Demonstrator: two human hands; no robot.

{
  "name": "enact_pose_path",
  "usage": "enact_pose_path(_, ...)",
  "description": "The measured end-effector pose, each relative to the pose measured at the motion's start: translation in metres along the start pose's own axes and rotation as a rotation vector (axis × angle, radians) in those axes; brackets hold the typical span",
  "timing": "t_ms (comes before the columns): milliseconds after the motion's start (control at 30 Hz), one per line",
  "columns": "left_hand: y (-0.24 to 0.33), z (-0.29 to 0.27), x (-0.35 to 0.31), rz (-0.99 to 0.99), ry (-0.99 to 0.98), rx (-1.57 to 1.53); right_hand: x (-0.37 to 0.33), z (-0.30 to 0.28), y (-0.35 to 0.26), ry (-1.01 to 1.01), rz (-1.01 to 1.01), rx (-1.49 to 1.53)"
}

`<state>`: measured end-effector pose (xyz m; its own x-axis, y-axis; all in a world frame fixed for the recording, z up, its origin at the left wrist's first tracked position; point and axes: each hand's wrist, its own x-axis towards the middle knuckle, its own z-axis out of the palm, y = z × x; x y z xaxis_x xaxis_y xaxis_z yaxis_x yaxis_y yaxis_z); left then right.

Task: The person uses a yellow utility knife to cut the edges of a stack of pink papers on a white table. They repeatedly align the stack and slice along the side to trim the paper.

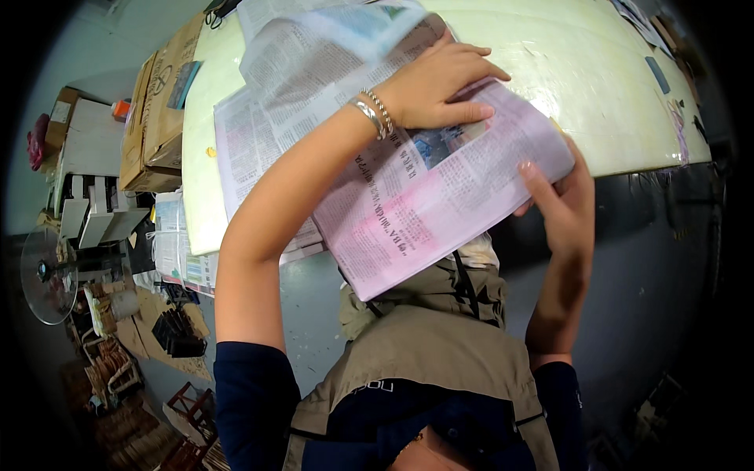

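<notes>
A pinkish newspaper (408, 228) lies partly folded over the near edge of the pale table, its lower corner hanging toward my apron. My left hand (440, 82) rests on top of it with the fingers stretched out, silver bracelets on the wrist. At the right edge of the paper, my right hand (567, 206) pinches the sheets between thumb and fingers; part of those fingers is hidden behind the paper. Beyond my left forearm, a loose greyish newspaper sheet (302, 67) curls up off the stack and overlaps other sheets.
The padded table top (620, 94) has a shiny, yellowish cover. Cardboard boxes (169, 98) stand at its left, with a tied newspaper bundle (171, 239) below them. A round fan (49, 275) and stacked goods are farther left. A dark flat object (655, 73) lies at the right.
</notes>
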<state>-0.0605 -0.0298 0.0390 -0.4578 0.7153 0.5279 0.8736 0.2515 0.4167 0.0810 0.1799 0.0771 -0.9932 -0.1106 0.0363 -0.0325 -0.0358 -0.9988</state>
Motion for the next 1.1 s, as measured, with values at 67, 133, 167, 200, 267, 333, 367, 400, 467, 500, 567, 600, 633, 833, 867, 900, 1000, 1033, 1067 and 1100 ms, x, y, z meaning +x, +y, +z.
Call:
enact_pose_path(67, -0.002, -0.01, 0.01, -0.052, -0.065, -0.004, 0.027, -0.013, -0.01, -0.149, 0.01, 0.009)
enact_pose_path(133, -0.01, -0.01, 0.009, -0.177, 0.023, -0.164, 0.057, -0.029, -0.006, -0.289, 0.051, 0.068)
enact_pose_path(167, -0.013, -0.014, 0.008, -0.285, 0.018, -0.252, 0.071, -0.036, -0.001, -0.335, 0.08, 0.122)
enact_pose_path(200, -0.019, -0.018, 0.01, -0.382, 0.016, -0.337, 0.088, -0.043, 0.009, -0.379, 0.099, 0.17)
enact_pose_path(267, -0.03, -0.019, 0.009, -0.425, 0.058, -0.273, 0.107, -0.048, 0.022, -0.335, 0.121, 0.204)
enact_pose_path(333, -0.028, -0.034, 0.002, -0.59, 0.023, -0.111, 0.116, -0.035, 0.025, -0.143, 0.276, 0.298)
enact_pose_path(367, -0.04, -0.039, -0.008, -0.613, 0.025, 0.052, 0.119, -0.03, 0.03, -0.17, 0.306, 0.269)
enact_pose_path(400, -0.051, -0.044, -0.02, -0.636, 0.026, 0.215, 0.123, -0.025, 0.036, -0.198, 0.341, 0.24)
enact_pose_path(467, -0.058, -0.057, -0.041, -0.736, 0.004, 0.316, 0.117, -0.014, 0.042, -0.276, 0.403, 0.067)
enact_pose_path(500, -0.065, -0.061, -0.051, -0.755, 0.024, 0.324, 0.11, -0.009, 0.037, -0.293, 0.439, -0.014)
enact_pose_path(567, -0.078, -0.065, -0.072, -0.779, 0.084, 0.351, 0.102, -0.01, 0.037, -0.347, 0.463, -0.11)
enact_pose_path(600, -0.081, -0.063, -0.08, -0.778, 0.129, 0.355, 0.098, -0.013, 0.04, -0.373, 0.454, -0.134)
enact_pose_path(633, -0.076, -0.061, -0.081, -0.838, 0.141, 0.34, 0.093, -0.016, 0.043, -0.398, 0.451, -0.158)
enact_pose_path(833, -0.061, -0.059, -0.074, -0.962, 0.124, 0.399, 0.069, -0.019, 0.036, -0.411, 0.386, -0.154)
enact_pose_path(867, -0.059, -0.058, -0.071, -0.997, 0.103, 0.405, 0.067, -0.021, 0.036, -0.405, 0.366, -0.15)
enact_pose_path(900, -0.063, -0.058, -0.073, -0.956, 0.12, 0.411, 0.067, -0.021, 0.04, -0.394, 0.366, -0.141)
enact_pose_path(1000, -0.077, -0.059, -0.083, -0.843, 0.17, 0.461, 0.069, -0.023, 0.044, -0.407, 0.388, -0.083)
enact_pose_path(1033, -0.079, -0.06, -0.085, -0.844, 0.181, 0.469, 0.069, -0.023, 0.045, -0.41, 0.367, -0.067)
enact_pose_path(1067, -0.078, -0.06, -0.089, -0.846, 0.193, 0.478, 0.067, -0.022, 0.044, -0.414, 0.344, -0.052)
enact_pose_path(1100, -0.077, -0.061, -0.09, -0.844, 0.209, 0.487, 0.067, -0.022, 0.044, -0.416, 0.318, -0.04)
